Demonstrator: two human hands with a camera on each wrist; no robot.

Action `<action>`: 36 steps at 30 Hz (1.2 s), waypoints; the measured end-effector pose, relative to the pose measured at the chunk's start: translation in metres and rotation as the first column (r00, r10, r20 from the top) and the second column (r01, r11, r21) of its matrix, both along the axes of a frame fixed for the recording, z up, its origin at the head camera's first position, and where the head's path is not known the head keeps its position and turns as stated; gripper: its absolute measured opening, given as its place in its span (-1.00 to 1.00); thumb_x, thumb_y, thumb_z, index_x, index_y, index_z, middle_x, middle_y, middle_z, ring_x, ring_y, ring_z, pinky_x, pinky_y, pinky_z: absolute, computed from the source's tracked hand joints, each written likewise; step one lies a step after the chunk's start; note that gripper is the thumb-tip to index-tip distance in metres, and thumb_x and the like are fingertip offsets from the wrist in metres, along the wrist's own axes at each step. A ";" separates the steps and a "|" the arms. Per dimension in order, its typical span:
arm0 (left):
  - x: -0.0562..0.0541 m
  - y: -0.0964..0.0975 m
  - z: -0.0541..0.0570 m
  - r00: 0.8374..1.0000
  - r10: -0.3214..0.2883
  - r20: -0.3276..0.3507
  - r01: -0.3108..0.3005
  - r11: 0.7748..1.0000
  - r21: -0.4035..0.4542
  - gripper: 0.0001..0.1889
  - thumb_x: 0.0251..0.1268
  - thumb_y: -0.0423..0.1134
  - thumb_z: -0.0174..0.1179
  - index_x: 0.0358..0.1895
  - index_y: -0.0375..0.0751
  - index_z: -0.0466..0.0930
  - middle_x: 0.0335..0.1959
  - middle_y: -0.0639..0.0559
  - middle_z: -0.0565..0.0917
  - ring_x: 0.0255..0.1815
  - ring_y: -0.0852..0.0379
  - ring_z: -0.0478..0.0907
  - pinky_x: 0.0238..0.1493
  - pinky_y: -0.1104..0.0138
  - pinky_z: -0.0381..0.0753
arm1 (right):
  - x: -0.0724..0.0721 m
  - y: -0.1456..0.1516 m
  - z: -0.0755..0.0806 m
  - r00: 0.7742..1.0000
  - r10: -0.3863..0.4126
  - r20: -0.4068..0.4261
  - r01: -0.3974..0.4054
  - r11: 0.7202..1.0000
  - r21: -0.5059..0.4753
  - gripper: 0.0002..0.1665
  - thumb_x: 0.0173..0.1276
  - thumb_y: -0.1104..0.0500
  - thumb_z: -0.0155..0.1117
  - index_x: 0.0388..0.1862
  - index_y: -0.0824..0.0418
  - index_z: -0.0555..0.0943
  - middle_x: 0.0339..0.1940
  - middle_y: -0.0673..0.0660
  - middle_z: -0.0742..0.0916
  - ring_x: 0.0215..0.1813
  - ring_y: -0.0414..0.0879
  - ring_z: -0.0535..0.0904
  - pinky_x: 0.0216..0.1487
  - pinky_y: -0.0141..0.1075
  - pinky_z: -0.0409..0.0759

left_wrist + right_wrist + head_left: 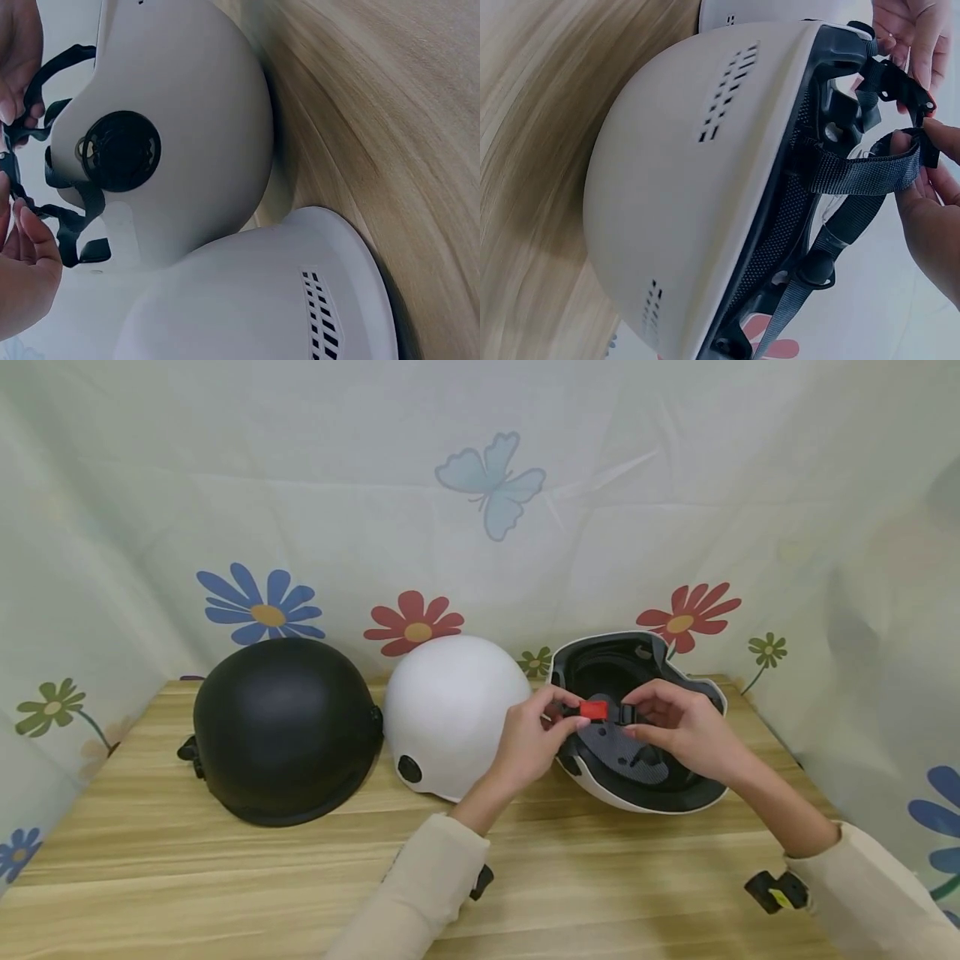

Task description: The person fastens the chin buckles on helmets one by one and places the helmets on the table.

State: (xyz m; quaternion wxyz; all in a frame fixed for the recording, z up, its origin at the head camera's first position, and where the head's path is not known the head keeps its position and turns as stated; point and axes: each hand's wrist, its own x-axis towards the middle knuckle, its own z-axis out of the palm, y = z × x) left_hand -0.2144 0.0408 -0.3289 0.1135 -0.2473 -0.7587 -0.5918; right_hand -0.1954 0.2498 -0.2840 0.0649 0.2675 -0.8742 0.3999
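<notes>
An upturned white helmet (637, 802) lies on the right side of the table, its black padded lining (600, 672) facing up. Above its opening my left hand (525, 739) pinches the red-and-black half of the chin-strap buckle (593, 710) between thumb and fingers. Facing it, my right hand (690, 731) pinches the black buckle half (626, 714), and the two halves sit end to end, close together. Black webbing straps (866, 172) run from the helmet's rim up to the right hand in the right wrist view. On the left side, another strap (71, 225) hangs in loops near my left fingers.
Left of the upturned helmet, a second white helmet (453, 710) rests dome up, close beside a matte black helmet (285, 727). All stand on a wood-grain table (247, 893). Behind hangs a pale curtain (337, 527) printed with flowers and a butterfly.
</notes>
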 end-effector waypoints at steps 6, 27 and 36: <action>-0.001 0.000 0.000 1.000 0.002 -0.024 -0.001 0.999 0.046 -0.86 0.06 -0.30 0.30 -0.32 -0.28 0.61 -0.28 -0.03 0.64 -0.44 0.22 0.45 -0.42 0.47 0.48 | -0.001 0.000 0.000 1.000 -0.008 -0.004 0.008 1.000 0.001 -0.69 0.12 0.46 0.28 -0.13 0.36 0.50 -0.34 0.16 0.65 -0.35 -0.20 0.59 -0.35 -0.42 0.58; 0.001 0.003 -0.005 0.999 0.001 -0.048 0.005 0.992 0.127 -0.77 0.06 -0.35 0.29 -0.17 -0.28 0.64 -0.41 -0.09 0.60 -0.50 0.12 0.47 -0.49 0.49 0.46 | 0.000 -0.007 -0.003 0.997 -0.052 -0.051 0.055 0.997 0.057 -0.72 0.09 0.42 0.33 -0.19 0.36 0.52 -0.38 0.12 0.65 -0.40 -0.20 0.58 -0.36 -0.47 0.54; 0.000 0.004 -0.006 0.999 0.008 -0.032 -0.005 0.994 0.107 -0.79 0.08 -0.34 0.28 -0.17 -0.25 0.65 -0.42 -0.07 0.60 -0.54 0.12 0.49 -0.50 0.47 0.51 | -0.001 -0.008 -0.003 0.996 -0.067 -0.057 0.073 0.993 0.094 -0.72 0.09 0.40 0.34 -0.19 0.35 0.53 -0.38 0.10 0.65 -0.40 -0.20 0.58 -0.35 -0.46 0.54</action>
